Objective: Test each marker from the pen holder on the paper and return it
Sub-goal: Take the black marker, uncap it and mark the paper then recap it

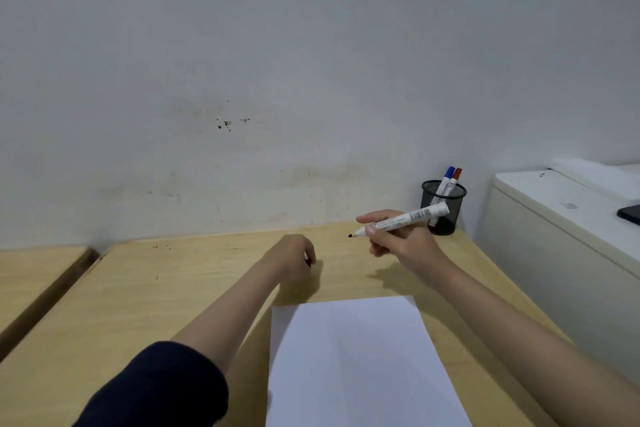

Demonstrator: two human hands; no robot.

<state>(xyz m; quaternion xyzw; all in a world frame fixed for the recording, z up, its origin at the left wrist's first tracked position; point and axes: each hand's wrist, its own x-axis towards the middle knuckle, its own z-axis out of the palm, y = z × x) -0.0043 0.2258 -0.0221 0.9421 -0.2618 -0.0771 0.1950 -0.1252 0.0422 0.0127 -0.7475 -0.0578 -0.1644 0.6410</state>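
Fingers of the right hand [394, 239] are pinching an uncapped marker [403, 220] above the table [138, 288]; its tip risks marking wood before reaching the paper [360, 357]. Left hand [294, 253] is curling closed, contents unclear.

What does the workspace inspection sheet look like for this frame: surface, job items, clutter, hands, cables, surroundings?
Surface: light wooden desk, a few small dark specks near its far edge.
Job's things: blank white paper lying flat at the near edge; black mesh pen holder in the far right corner with a blue-capped marker and a red-capped marker; uncapped black marker held above the desk.
Clutter: nothing seen.
Hands: right hand grips the uncapped marker, tip pointing left; left hand closed, contents not clear.
Cables: nothing seen.
Surroundings: stained white wall; white cabinet at right with a dark object on it.
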